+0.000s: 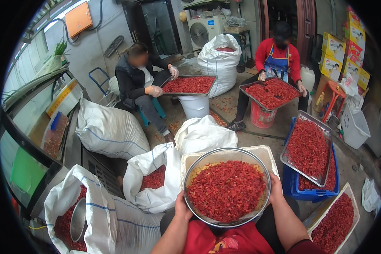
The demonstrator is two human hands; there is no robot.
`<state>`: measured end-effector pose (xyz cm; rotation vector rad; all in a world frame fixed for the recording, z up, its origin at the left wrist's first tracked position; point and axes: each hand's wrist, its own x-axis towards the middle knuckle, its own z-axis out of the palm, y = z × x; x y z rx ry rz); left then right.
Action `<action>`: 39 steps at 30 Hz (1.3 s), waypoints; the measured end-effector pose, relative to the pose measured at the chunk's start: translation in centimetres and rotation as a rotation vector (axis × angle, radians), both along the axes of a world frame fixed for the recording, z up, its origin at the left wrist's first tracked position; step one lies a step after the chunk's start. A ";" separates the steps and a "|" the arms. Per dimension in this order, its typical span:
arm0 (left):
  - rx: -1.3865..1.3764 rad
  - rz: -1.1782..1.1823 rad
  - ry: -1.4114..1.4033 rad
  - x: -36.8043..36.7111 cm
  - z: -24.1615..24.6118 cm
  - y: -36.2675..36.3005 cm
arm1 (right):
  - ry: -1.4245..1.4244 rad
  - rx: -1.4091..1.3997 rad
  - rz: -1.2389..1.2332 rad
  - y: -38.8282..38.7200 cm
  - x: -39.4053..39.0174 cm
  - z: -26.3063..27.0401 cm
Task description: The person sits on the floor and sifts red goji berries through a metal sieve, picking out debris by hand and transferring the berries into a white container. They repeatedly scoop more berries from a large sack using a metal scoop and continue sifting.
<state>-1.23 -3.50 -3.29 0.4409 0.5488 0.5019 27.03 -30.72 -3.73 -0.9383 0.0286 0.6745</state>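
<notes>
A round metal-rimmed sieve (227, 226) holds a heap of chopped dried red chili pieces (227, 190), with yellowish bits along its inner side. My left hand (183, 206) grips its rim at the lower left, and my right hand (275, 188) grips it at the right. Beneath and behind the sieve stands a white foam box (266, 154), its inside largely hidden. To the left, an open white woven sack (133, 185) contains more red pieces. A nearer woven sack (98, 203) also holds red pieces, with a metal bowl (78, 219) lying in them.
A metal tray (324, 133) of red pieces rests on a blue crate (292, 184) at right, above another foam box (352, 216). Two seated people in gloves (154, 91) hold trays over a white bucket (195, 107) and a red bucket (263, 116). Stuffed sacks (114, 127) stand at left.
</notes>
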 end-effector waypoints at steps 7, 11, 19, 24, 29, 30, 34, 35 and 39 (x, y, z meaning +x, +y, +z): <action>0.002 0.036 0.038 0.0 0.6 -0.4 | -0.024 0.003 0.056 -0.1 -0.2 0.3; -0.023 0.002 0.013 0.0 0.8 -0.4 | 0.026 -0.023 -0.022 0.0 -0.5 0.7; -0.012 0.015 0.034 0.0 1.6 -0.7 | 0.027 -0.040 -0.005 -0.1 -0.2 0.1; -0.003 0.035 0.018 0.1 1.5 -0.6 | 0.001 -0.088 0.002 0.0 0.2 -0.6; -0.003 0.034 -0.011 -0.1 0.9 -0.3 | -0.023 -0.067 -0.013 -0.1 0.5 -1.5; -0.001 0.033 -0.019 -0.1 0.8 -0.3 | -0.015 -0.048 -0.006 -0.1 0.6 -1.7; -0.007 0.026 -0.036 -0.1 0.6 -0.3 | -0.003 0.013 0.025 -0.3 0.8 -2.1; -0.011 0.024 -0.036 -0.1 0.6 -0.3 | -0.001 0.025 0.036 -0.4 0.9 -2.2; -0.003 0.013 -0.057 0.0 0.6 -0.3 | 0.015 0.018 0.016 -0.5 1.0 -2.5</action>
